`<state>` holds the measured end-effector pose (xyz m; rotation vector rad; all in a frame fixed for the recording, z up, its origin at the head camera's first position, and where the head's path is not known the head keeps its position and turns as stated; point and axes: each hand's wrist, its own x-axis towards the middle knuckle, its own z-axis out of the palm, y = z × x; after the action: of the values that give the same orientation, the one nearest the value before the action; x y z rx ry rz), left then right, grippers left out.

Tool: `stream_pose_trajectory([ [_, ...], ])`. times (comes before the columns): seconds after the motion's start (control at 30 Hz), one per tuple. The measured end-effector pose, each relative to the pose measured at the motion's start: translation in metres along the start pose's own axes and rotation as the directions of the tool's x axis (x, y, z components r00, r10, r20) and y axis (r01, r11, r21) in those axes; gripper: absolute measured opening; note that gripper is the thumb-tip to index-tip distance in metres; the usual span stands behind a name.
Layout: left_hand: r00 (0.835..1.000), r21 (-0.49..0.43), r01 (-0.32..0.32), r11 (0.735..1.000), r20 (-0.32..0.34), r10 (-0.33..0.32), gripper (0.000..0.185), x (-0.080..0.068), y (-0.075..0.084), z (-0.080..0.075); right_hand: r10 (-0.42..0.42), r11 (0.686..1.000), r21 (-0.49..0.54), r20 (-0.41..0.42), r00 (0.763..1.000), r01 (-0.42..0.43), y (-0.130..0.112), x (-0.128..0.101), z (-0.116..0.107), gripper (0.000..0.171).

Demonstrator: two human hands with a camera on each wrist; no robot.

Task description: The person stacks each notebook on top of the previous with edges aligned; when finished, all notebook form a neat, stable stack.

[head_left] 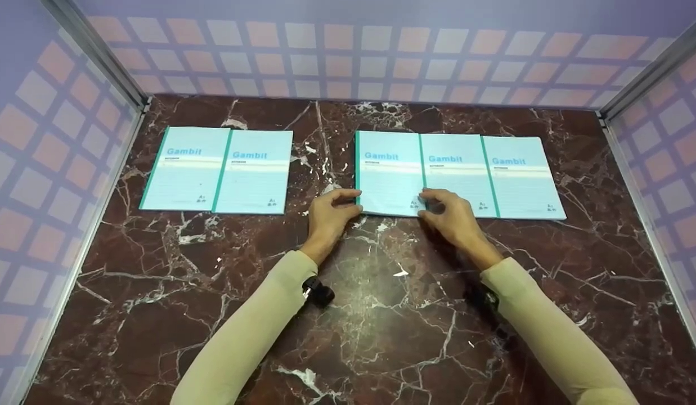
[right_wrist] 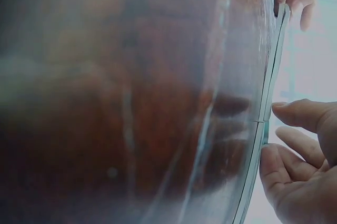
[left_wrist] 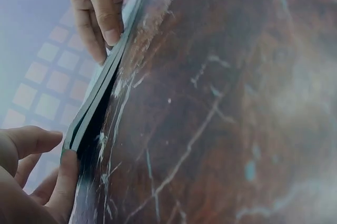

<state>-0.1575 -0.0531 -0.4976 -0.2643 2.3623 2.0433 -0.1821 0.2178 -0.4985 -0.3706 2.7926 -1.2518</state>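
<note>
Dark red marble tabletop with white veins fills the head view, boxed in by walls printed with a pink and lilac grid. Five pale blue notebooks marked "Gambit" lie flat along the far half of the table. Two of them sit on the left as an overlapping pair, well apart from the hands. Three more form a fanned row on the right, each one partly covering the next, so that only the leftmost notebook shows its whole cover; the other two in the row show as strips to its right.

Both hands meet at the near edge of that leftmost notebook. The left hand has its fingers curled at the near left corner, thumb along the spine edge; the left wrist view shows its fingertips tucked under the cover edge, which is raised a little off the marble. The right hand pinches the near right corner, where this notebook overlaps its neighbour; the right wrist view shows the thumb on top and fingers below the thin edge. Gripping at two near corners like this seems meant to lift the top notebook clear without dragging the ones beneath it

Long cream sleeves cover both forearms, and a small black camera sits at the left wrist
</note>
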Motion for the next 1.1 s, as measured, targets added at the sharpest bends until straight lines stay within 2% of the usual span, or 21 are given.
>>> stream_pose_trajectory([
  [0.17, 0.998, -0.094, 0.058, 0.994, 0.002, -0.058, 0.032, 0.002, 0.001, 0.0, -0.011, 1.0, 0.002, -0.004, 1.0, 0.011, -0.001, 0.0, 0.001, 0.038],
  [0.33, 0.995, -0.099, 0.103, 0.99, 0.019, -0.102, 0.038, 0.003, 0.002, -0.001, -0.025, 1.0, 0.006, -0.01, 1.0, 0.025, -0.002, 0.0, 0.002, 0.038],
  [0.67, 0.996, -0.09, 0.08, 0.993, 0.037, -0.077, 0.04, 0.002, -0.003, -0.011, -0.041, 0.999, 0.001, -0.009, 0.999, 0.041, -0.006, -0.003, 0.005, 0.042],
  [0.8, 0.999, -0.02, 0.047, 0.999, 0.028, -0.047, 0.039, 0.002, -0.005, -0.019, -0.029, 0.999, -0.013, 0.013, 0.999, 0.029, -0.009, -0.002, 0.007, 0.045],
  [0.9, 1.0, 0.09, 0.008, 0.996, 0.025, -0.01, 0.038, 0.001, -0.006, -0.024, -0.021, 0.999, -0.041, 0.038, 0.999, 0.023, -0.011, -0.001, 0.009, 0.048],
  [0.97, 0.999, 0.176, -0.031, 0.984, 0.037, 0.025, 0.036, 0.0, -0.006, -0.026, -0.022, 0.998, -0.059, 0.053, 0.998, 0.025, -0.012, -0.001, 0.009, 0.049],
  [1.1, 0.991, 0.326, -0.132, 0.936, 0.078, 0.112, 0.032, 0.0, -0.006, -0.028, -0.055, 0.995, -0.078, 0.07, 0.996, 0.061, -0.014, -0.001, 0.011, 0.048],
])
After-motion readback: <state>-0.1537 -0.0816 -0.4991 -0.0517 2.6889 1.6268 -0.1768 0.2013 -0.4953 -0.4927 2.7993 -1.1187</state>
